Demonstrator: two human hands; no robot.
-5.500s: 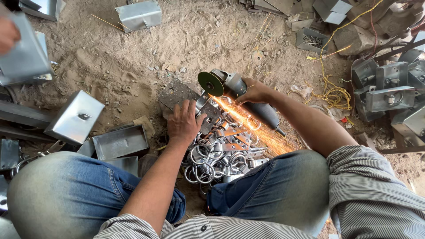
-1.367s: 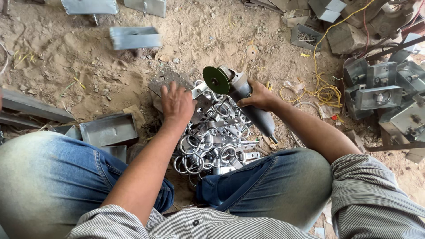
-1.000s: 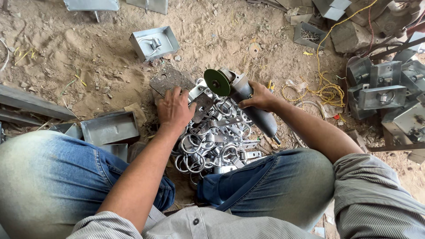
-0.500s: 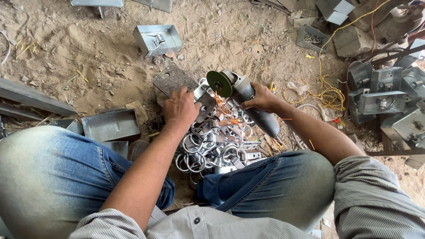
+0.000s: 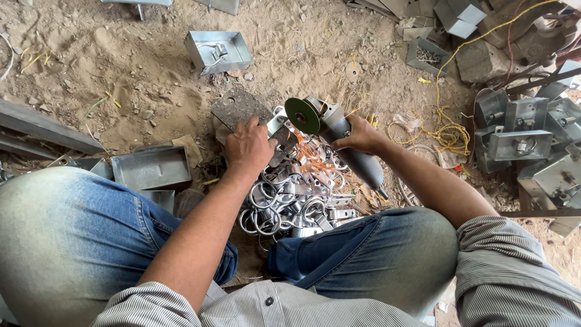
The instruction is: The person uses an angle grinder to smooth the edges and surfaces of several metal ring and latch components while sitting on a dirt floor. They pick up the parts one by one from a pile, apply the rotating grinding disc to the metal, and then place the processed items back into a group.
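Now sparks fly again beside the green disc of the angle grinder (image 5: 339, 136), which showed none a second ago, so the cut looks to have resumed. The right hand (image 5: 360, 134) wraps its fingers round the grinder's body. Left of the disc, the left hand (image 5: 249, 145) presses a small metal bracket (image 5: 279, 126) down, just above the pile of ring clamps (image 5: 290, 203).

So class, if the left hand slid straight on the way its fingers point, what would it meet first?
The left hand points up-frame, fingertips already on the flat dark metal plate. Beyond it, probably bare sandy ground, though depth is unclear.
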